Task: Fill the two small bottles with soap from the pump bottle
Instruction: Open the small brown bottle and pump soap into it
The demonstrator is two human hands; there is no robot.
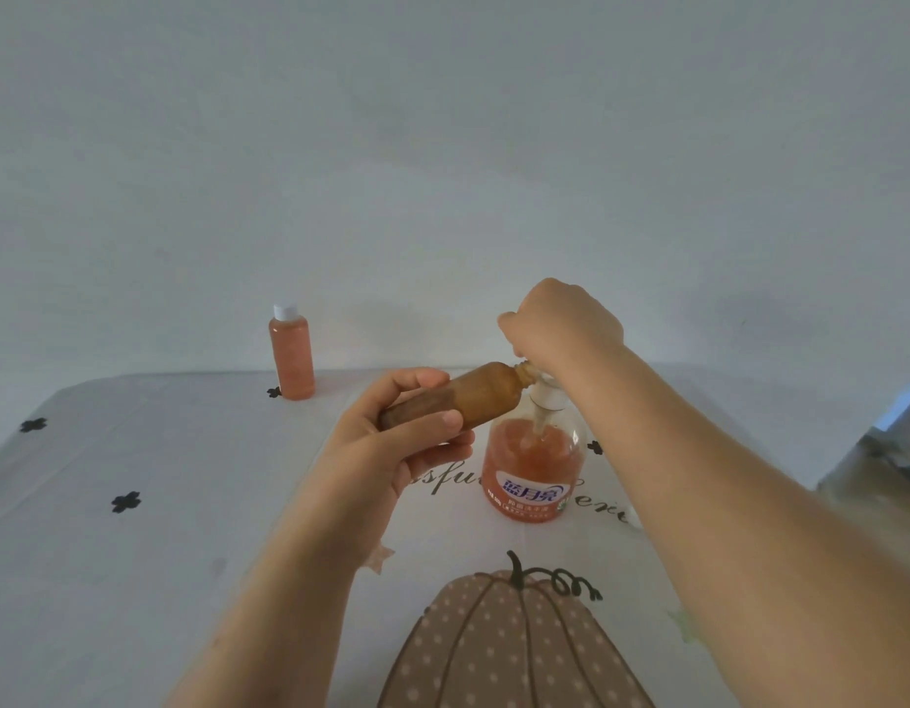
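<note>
Head view, centre frame: left hand [391,442] wrapped round the body of an uncapped small bottle [463,398], held almost flat, neck angled up-right to the pump spout. Right hand [560,324] just above, clenched over the head of the pump bottle [534,472], probably pressing; bottle upright on the tablecloth [136,554], roughly half full of orange soap. Capped small bottle [292,357] upper left, standing, looks full.

Handling, judged: held bottle light, smooth, likely thin plastic and a bit squeezable, slippery if soap drips. Best gripped mid-body, neck left free. Pump bottle heavier, steady on its base.

Hidden: spout-to-mouth join and right fingertips under the fist. Fill level in held bottle unreadable. Pale scrap [632,516] by right forearm, maybe the cap, cannot tell.
</note>
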